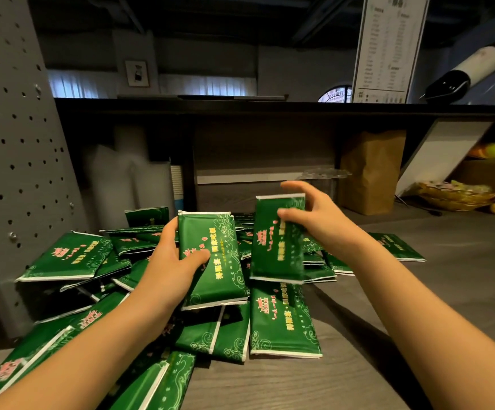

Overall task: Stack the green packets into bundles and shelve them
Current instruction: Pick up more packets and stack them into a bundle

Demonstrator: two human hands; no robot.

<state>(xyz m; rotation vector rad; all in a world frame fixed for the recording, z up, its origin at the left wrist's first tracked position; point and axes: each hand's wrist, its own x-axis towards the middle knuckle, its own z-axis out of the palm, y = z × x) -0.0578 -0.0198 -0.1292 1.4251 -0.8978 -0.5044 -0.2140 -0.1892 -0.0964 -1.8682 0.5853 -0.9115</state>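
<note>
Above the heap, your left hand (172, 261) gripped a thin stack of green packets (213, 261), thumb across its face, while your right hand (311, 214) pinched a single packet (273, 255) just beside it. Many loose packets (284, 321) lay below on the wooden surface (417, 321). No bundle showed on the dark shelf (270, 113), so most of the work looked undone.

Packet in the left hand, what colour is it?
The packet is green with white ends and pale swirls; the head view shows it.
</note>
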